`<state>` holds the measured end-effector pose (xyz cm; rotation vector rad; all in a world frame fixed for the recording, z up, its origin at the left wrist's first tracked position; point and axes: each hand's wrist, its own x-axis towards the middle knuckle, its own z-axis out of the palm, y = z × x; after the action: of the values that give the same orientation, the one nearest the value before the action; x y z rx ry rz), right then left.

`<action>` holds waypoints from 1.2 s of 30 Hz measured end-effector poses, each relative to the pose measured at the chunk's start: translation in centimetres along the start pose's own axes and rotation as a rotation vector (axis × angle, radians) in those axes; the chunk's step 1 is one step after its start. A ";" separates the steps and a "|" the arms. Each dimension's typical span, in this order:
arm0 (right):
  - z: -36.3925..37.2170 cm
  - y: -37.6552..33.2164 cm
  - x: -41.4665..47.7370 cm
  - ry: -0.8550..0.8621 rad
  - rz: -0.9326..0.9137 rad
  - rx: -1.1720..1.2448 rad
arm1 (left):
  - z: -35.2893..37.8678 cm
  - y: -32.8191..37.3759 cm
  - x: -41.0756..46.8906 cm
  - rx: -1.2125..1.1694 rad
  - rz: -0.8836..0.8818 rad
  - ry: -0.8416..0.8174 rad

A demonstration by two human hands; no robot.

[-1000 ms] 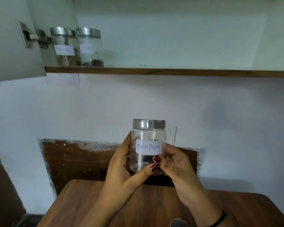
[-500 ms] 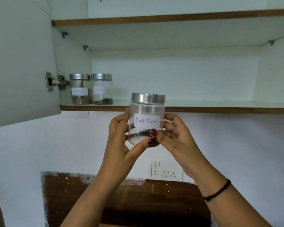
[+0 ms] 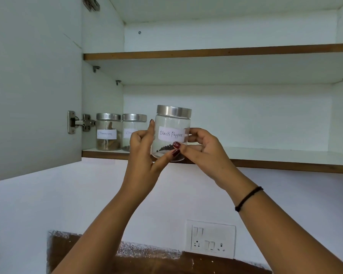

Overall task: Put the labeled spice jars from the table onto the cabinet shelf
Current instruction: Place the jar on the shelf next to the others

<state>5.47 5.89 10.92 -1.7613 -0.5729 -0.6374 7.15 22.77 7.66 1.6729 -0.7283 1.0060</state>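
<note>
Now up high, head view: Black Pepper jar [image 3: 171, 133] lifted from down by the table, a second ago, to the front edge of the lower cabinet shelf [image 3: 275, 155]. Bottom of jar level with the shelf edge, maybe just touching, hard to tell. Not yet set down and let go. Means almost done with this one; only a push in and a let-go left, probably.

Left hand [image 3: 142, 147] at nine o'clock of the jar, right hand [image 3: 201, 147] at three o'clock. Both closed around the glass, thumbs across the front low down. Jar upright, lid on. Cinnamon jar [image 3: 108, 133] and second jar [image 3: 134, 131] already on the shelf, at nine o'clock.
</note>
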 end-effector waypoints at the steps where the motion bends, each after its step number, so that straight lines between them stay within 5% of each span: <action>1: 0.2 0.1 0.6 -0.005 0.002 -0.019 | 0.1 -0.5 0.3 0.024 -0.004 0.019; 7: 1.0 1.0 3.7 -0.039 0.044 -0.153 | 0.5 -3.7 1.5 0.255 0.003 0.102; 36: 1.7 4.5 8.1 -0.125 0.121 -0.553 | 0.8 -7.4 2.9 0.515 0.018 0.164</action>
<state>14.68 6.89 12.86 -2.3480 -0.3882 -0.6423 14.98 24.29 6.77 1.9866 -0.3927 1.4094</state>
